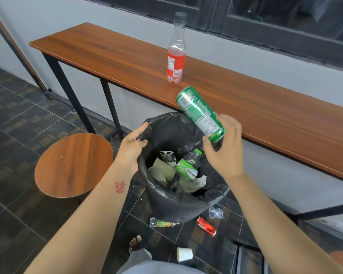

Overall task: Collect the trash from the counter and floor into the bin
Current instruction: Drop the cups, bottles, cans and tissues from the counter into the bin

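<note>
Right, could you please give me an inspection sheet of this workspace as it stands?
Surface: wooden counter, one upright red-labelled bottle on it.
Job's things: green can tilted above black-lined bin; green-labelled bottle inside.
Clutter: on the floor, clear bottle, red can, clear cup, white cup.
Hands: left hand grips the liner rim; right hand at the can's lower end, grip unclear.
Cables: nothing seen.
Surroundings: round stool, tiled floor, grey wall.
</note>
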A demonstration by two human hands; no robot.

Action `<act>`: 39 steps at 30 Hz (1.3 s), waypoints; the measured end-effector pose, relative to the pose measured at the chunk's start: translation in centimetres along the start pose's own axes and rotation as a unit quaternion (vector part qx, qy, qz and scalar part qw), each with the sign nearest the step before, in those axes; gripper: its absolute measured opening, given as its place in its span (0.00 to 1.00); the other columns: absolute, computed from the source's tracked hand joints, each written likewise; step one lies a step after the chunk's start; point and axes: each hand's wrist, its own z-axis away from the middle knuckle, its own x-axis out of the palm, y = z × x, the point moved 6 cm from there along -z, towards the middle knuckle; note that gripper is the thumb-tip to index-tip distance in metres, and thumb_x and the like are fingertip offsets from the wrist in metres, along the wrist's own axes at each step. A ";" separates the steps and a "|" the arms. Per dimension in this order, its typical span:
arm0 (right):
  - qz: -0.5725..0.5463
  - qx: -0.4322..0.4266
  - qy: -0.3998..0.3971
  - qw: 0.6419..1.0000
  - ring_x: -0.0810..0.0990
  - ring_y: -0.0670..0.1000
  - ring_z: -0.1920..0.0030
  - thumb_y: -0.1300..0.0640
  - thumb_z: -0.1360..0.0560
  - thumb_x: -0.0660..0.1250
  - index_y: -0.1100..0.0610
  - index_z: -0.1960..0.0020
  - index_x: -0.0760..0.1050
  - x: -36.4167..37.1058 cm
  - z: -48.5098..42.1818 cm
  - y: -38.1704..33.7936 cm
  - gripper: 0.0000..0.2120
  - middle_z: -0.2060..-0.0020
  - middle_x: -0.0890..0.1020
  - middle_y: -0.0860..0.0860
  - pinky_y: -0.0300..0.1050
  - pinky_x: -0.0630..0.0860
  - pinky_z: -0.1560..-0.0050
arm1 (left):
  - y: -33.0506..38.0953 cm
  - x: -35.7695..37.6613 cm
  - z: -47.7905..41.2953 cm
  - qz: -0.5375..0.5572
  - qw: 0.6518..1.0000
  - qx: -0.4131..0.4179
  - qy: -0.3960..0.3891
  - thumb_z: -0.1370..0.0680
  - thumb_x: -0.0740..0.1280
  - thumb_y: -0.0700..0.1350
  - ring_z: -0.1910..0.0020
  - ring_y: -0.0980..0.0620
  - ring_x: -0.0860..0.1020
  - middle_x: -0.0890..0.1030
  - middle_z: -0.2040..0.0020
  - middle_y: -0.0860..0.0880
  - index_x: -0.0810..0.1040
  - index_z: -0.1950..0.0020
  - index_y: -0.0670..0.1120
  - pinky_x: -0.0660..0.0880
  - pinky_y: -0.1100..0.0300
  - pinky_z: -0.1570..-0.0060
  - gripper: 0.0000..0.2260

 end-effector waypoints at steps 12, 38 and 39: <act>0.166 -0.018 -0.395 0.903 0.70 0.54 0.35 0.60 0.27 0.70 0.51 0.29 0.64 6.7 5.8 1.2 0.30 0.33 0.66 0.51 0.50 0.68 0.33 | -0.1 0.4 1.7 -0.017 0.999 0.013 0.024 0.21 0.64 0.32 0.30 0.53 0.69 0.74 0.38 0.63 0.80 0.40 0.62 0.69 0.72 0.55 0.24; 0.133 0.173 -0.070 0.973 0.58 0.56 0.23 0.40 0.26 0.69 0.58 0.21 0.50 13.6 -17.4 -0.8 0.44 0.23 0.59 0.56 0.52 0.57 0.24 | 2.4 -6.1 -8.1 -0.007 1.000 0.009 -0.016 0.22 0.60 0.27 0.31 0.54 0.71 0.77 0.34 0.55 0.81 0.37 0.57 0.67 0.55 0.32 0.27; 0.112 0.187 -0.060 0.974 0.61 0.55 0.24 0.41 0.26 0.70 0.58 0.22 0.50 14.0 -18.0 -0.6 0.44 0.23 0.61 0.55 0.51 0.60 0.25 | 2.4 -6.3 -8.4 -0.012 1.000 0.010 -0.020 0.22 0.60 0.27 0.31 0.55 0.70 0.77 0.34 0.56 0.81 0.38 0.58 0.67 0.57 0.32 0.28</act>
